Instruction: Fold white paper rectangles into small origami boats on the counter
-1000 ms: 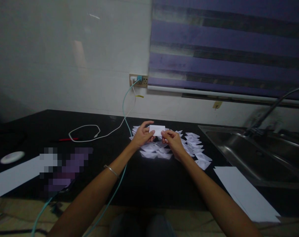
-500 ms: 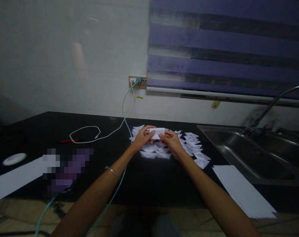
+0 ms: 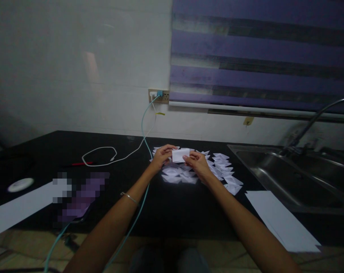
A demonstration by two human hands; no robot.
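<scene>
black counter (image 3: pixel 174 212); hands (image 3: pixel 198 163) holding folded white paper (image 3: pixel 177 156) above paper shapes (image 3: pixel 172 178); pixelated purple screen (image 3: pixel 88 194) unreadable

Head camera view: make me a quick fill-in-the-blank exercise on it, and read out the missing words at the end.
1. Between the left hand and the right hand is a small folded paper colored ____.
2. The bracelet is worn on the same side as the ____ hand.
3. The folded paper shapes lie on a countertop colored ____.
4. The flat sheets at the right lie beside the recessed metal ____.

Missing words: white; left; black; sink.
</scene>
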